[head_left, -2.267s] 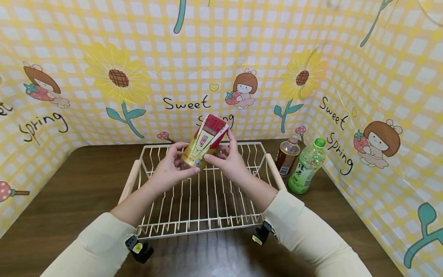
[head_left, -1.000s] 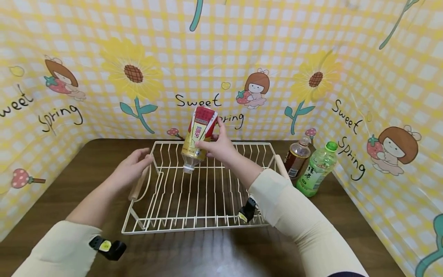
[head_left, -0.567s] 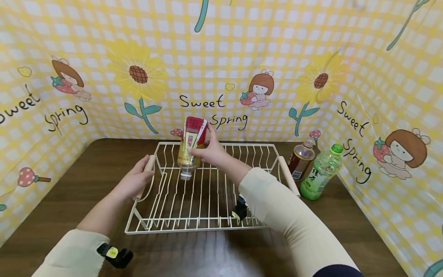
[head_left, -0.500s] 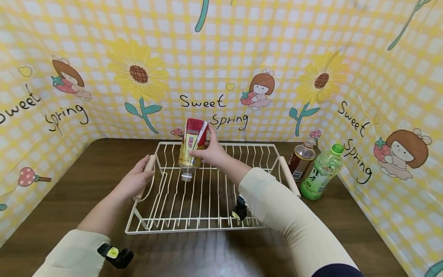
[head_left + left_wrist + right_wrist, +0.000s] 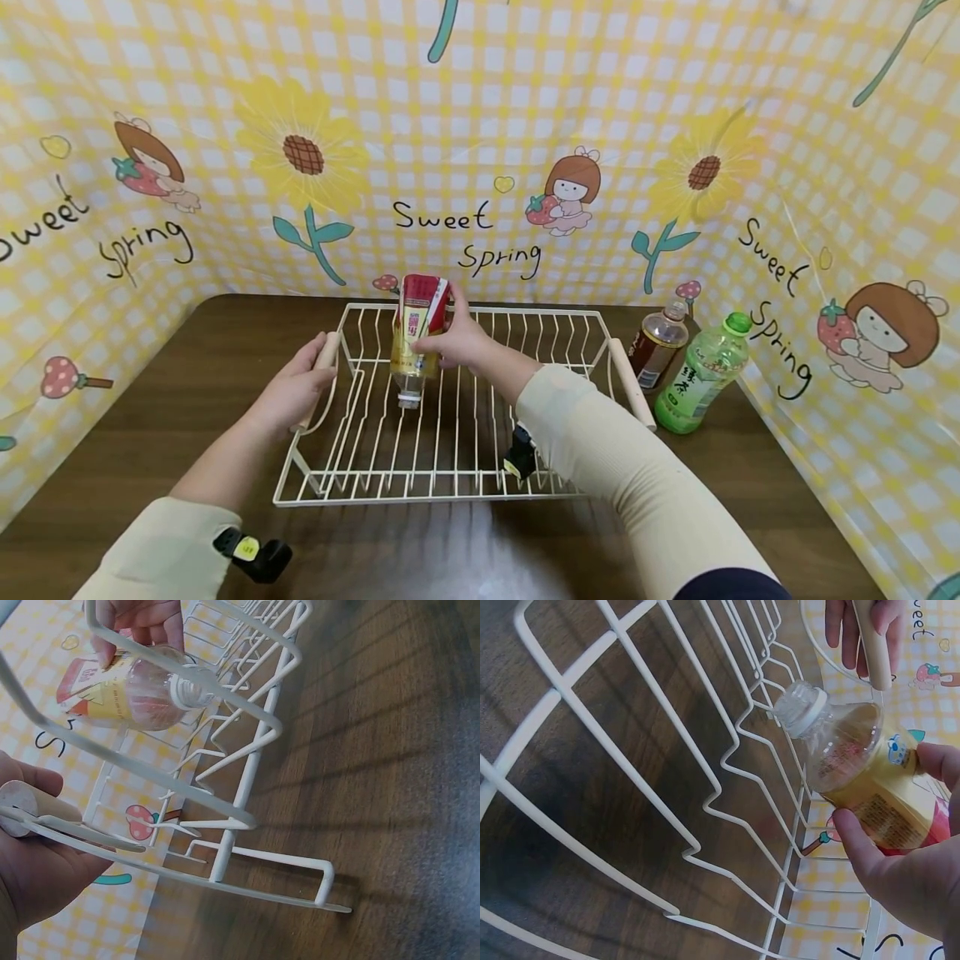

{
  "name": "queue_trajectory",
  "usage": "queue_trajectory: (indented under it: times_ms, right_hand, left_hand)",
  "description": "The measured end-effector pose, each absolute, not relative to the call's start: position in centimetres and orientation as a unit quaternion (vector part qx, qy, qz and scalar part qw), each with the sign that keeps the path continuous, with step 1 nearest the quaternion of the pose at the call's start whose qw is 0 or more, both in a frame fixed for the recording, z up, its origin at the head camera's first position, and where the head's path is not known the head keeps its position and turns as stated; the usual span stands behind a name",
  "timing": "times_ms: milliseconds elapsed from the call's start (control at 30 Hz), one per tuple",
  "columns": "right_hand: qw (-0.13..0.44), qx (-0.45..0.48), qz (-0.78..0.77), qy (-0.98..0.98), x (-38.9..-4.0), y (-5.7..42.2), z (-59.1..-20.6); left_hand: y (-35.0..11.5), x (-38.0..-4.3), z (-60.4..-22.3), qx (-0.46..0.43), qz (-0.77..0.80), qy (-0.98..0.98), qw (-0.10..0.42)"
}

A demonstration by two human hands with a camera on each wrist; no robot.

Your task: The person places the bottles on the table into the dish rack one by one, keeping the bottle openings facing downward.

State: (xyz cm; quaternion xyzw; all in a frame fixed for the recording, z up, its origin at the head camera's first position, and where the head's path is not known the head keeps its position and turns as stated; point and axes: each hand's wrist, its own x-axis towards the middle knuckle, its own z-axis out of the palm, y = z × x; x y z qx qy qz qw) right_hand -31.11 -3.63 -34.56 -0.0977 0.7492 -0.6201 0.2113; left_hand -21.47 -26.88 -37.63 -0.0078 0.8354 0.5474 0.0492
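Note:
My right hand [image 5: 459,337] grips a clear plastic bottle [image 5: 417,329] with a red and gold label. The bottle is upside down, slightly tilted, over the left half of a white wire dish rack [image 5: 390,499]. Its clear threaded mouth points down in the right wrist view, where thumb and fingers [image 5: 859,844] hold the label from both sides. Whether the mouth touches the wires, I cannot tell. My left hand [image 5: 296,387] holds the rack's left wooden handle [image 5: 326,354]; in the left wrist view its fingers wrap that handle [image 5: 56,806].
Right of the rack stand a brown-labelled bottle [image 5: 660,346] and a green tea bottle [image 5: 705,375] with a green cap. The rack's right wooden handle [image 5: 632,383] is close to them. A yellow checked cloth [image 5: 480,125] surrounds the brown wooden table [image 5: 165,400].
Both hands were on the bottle; my left hand has let go and taken the rack's left handle. My right hand has turned the bottle nearer to vertical and lowered it toward the wires.

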Motion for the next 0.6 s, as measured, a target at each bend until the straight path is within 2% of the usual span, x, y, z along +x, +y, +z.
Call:
queue_trajectory:
  times_ms: [600]
  right_hand:
    - [0.244,-0.093,-0.606,0.751,-31.0,-3.78,-35.43]
  left_hand:
    - [-26.97,-21.44,-37.64,-0.002,0.554,0.831,0.043]
